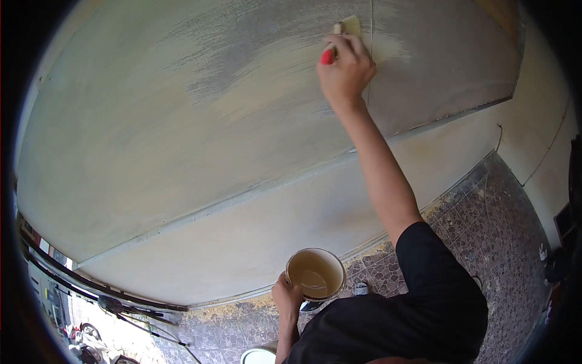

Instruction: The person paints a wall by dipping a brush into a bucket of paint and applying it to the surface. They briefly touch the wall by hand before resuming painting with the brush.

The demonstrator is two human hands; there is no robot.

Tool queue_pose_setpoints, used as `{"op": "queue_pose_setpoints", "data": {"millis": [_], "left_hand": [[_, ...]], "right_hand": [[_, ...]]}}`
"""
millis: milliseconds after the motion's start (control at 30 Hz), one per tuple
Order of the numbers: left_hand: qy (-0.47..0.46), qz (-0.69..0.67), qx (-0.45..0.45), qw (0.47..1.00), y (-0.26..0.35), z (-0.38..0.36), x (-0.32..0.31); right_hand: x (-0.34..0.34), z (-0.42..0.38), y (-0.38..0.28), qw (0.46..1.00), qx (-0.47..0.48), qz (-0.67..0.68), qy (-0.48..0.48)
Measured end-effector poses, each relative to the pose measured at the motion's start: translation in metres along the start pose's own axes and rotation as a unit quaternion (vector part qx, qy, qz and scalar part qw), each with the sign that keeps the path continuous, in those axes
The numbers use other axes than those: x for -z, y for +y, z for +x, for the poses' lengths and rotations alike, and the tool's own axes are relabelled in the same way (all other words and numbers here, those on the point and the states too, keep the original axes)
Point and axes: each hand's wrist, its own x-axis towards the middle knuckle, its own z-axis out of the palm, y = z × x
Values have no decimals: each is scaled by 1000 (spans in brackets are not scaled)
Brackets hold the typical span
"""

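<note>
My right hand (347,68) is closed around a paintbrush (328,56) with a red handle end. The brush's pale bristles touch the large grey panel (151,121), near a vertical seam. Streaks of yellowish paint (267,85) cover much of the panel to the left, with grey showing through between strokes. Lower down, my left hand (287,295) grips a bucket (315,275) by its left side. Light brown paint lies inside the bucket, whose rim is tilted towards my view.
Below the panel runs a ledge (200,213) above a pale wall strip (315,212). The patterned tile floor (467,242) has yellowish stains along the wall. A second pail (257,355) stands at the bottom edge. Parked motorbikes (91,346) show at the lower left.
</note>
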Motion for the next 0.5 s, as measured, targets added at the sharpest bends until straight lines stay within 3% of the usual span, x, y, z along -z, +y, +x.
{"op": "queue_pose_setpoints", "data": {"millis": [133, 167, 233, 333, 367, 400, 500], "left_hand": [[-14, -13, 22, 1000, 7, 2, -1], [-4, -6, -6, 1000, -2, 5, -7], [4, 2, -34, 999, -5, 6, -11], [-15, -43, -13, 999, -4, 6, -13], [-5, -36, -37, 999, -10, 8, -15], [6, -31, -61, 998, -13, 9, -17], [-6, -41, -38, 998, -8, 6, -7]], "right_hand": [[-12, -43, -159, 966, 48, 222, -123], [-2, -46, -187, 923, 58, 317, -209], [-1, -56, -223, 828, 8, 498, -257], [-11, -41, -191, 840, -61, 486, -232], [-14, -31, -160, 857, -79, 464, -209], [-13, -22, -126, 828, -162, 481, -239], [15, 16, -28, 876, -223, 391, -173]]}}
